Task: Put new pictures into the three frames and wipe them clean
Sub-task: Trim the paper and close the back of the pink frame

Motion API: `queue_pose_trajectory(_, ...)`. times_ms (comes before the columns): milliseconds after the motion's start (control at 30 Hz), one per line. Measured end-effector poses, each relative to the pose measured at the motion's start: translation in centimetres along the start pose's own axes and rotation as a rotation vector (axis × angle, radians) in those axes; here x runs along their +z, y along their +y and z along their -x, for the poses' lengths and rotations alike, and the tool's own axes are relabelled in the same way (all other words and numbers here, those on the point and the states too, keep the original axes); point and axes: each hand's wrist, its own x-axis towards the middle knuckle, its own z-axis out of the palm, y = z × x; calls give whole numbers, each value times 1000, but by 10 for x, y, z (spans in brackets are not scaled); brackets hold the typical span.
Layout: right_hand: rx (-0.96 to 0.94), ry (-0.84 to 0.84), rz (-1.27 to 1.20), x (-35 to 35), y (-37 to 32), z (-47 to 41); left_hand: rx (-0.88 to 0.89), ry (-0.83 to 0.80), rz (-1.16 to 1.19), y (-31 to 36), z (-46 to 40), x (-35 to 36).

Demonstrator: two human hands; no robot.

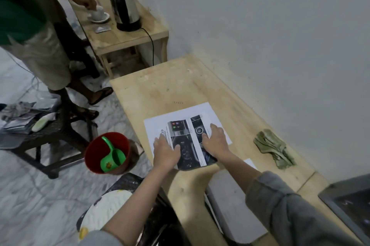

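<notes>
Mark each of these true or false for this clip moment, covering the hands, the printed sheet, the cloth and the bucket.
1. Both hands rest on the printed sheet. True: the left hand and right hand lie flat on it.
2. The folded cloth is under the right hand. False: it lies apart, on the wooden table near the wall.
3. The red bucket holds a green scoop. True.
4. The bucket stands on the table. False: it is on the floor beside it.
5. The kettle stands on the same table as the sheet. False: it is on a separate small table.
</notes>
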Motion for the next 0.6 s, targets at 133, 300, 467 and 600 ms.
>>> queue_pose_trajectory(133, 0, -38, 20, 6, 1, -21, 6, -32, -43, 10, -2, -1)
queue_pose_trajectory(300, 19, -44, 40, 11, 16, -41, -1, -34, -49, 14, -2, 2)
queue_pose_trajectory(467, 53, -8, 36, 6, 46, -32, -22, -16, -75, 11, 20, 8)
queue_pose_trajectory(600, 40, 146, 50, 6, 97, -1, -55, -89, -46, 2, 60, 25)
